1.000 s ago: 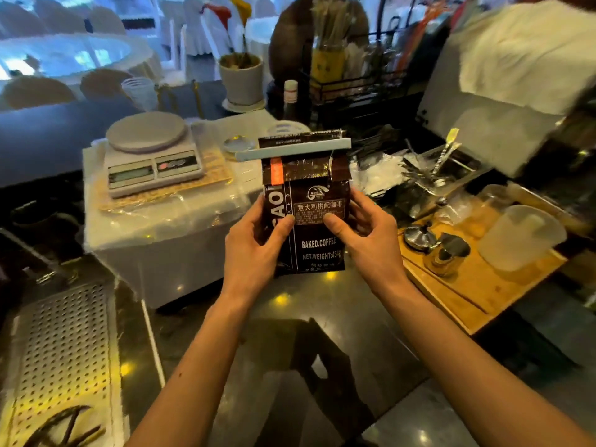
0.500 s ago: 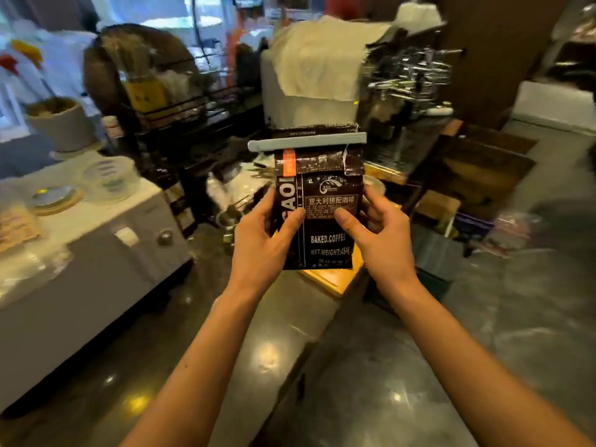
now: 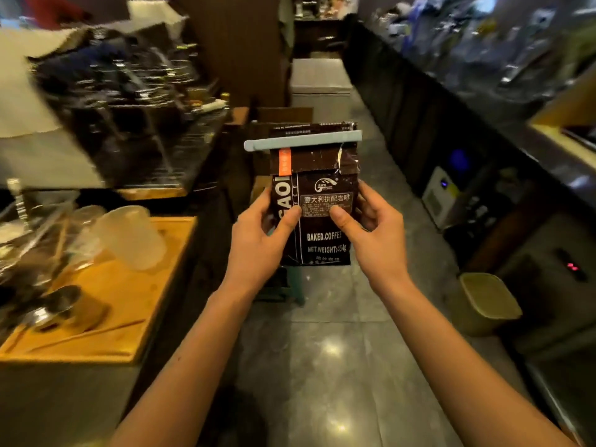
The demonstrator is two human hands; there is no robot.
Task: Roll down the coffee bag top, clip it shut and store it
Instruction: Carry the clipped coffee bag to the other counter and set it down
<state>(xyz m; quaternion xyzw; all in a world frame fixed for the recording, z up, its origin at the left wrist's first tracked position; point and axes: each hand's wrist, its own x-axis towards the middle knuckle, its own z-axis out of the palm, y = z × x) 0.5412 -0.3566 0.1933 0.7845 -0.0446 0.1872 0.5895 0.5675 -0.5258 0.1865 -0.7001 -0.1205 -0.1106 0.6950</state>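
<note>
A dark brown coffee bag [image 3: 325, 227] with white lettering is held upright in front of me, above the floor of a narrow aisle. Its top is folded over and a pale blue clip bar [image 3: 301, 141] is clamped across the fold. My left hand [image 3: 261, 240] grips the bag's left side with the thumb on the front. The right edge is held by my right hand [image 3: 375, 237], thumb also on the front.
A counter on the left carries a wooden tray [image 3: 129, 317] with a frosted plastic jug [image 3: 132, 235] and metal coffee tools. A grey chest [image 3: 319, 82] stands at the aisle's far end. A green stool [image 3: 287, 285] is below the bag, a yellow bin [image 3: 487, 301] to the right.
The view has swung right, from the scale and counter to the aisle behind the bar. Both hands keep the same grip on the clipped bag.
</note>
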